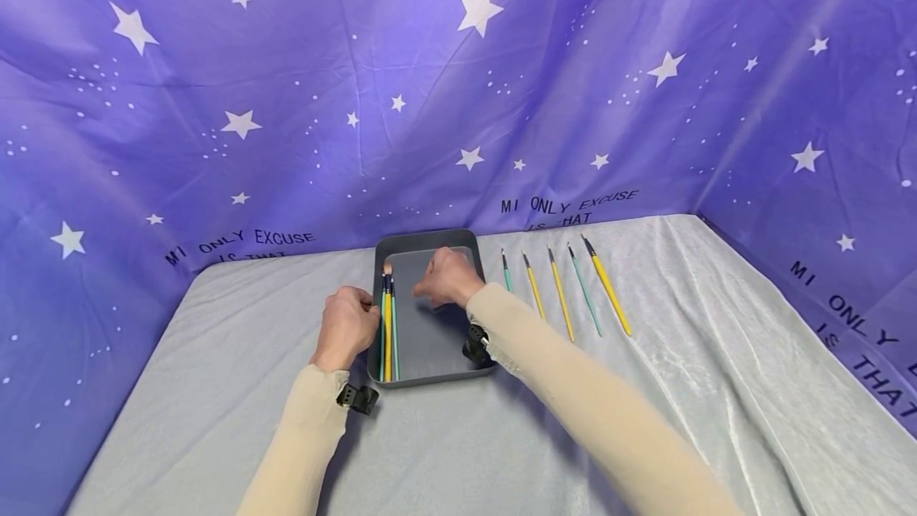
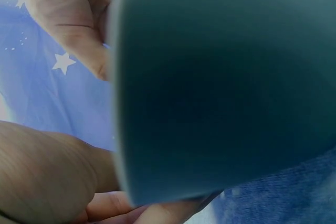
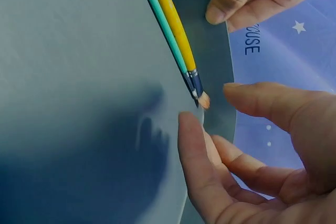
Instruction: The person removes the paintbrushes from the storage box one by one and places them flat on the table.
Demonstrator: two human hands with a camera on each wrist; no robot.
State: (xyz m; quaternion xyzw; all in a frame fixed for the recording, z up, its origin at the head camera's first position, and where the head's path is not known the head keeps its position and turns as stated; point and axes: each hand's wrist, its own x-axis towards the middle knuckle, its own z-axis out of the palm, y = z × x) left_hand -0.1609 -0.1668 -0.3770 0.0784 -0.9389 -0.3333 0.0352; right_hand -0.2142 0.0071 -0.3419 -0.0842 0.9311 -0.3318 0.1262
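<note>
A dark grey tray (image 1: 433,380) lies on the cloth, with a yellow-handled paintbrush (image 1: 388,333) between two teal-handled paintbrushes along its left side. My left hand (image 1: 347,325) pinches the tray's left rim between thumb and fingers. Over the tray's far half is my right hand (image 1: 447,277). In the right wrist view its thumb and fingers (image 3: 194,156) are spread apart around empty space, close to the bristle ends of the brushes. The left wrist view is mostly filled by the tray's wall (image 2: 220,77), blurred at close range.
Right of the tray, several paintbrushes with yellow and teal handles lie in a spaced row, a thicker yellow one (image 1: 609,289) at its right end. A pale grey cloth (image 1: 215,388) covers the table. Behind hangs a purple star-patterned curtain (image 1: 401,46).
</note>
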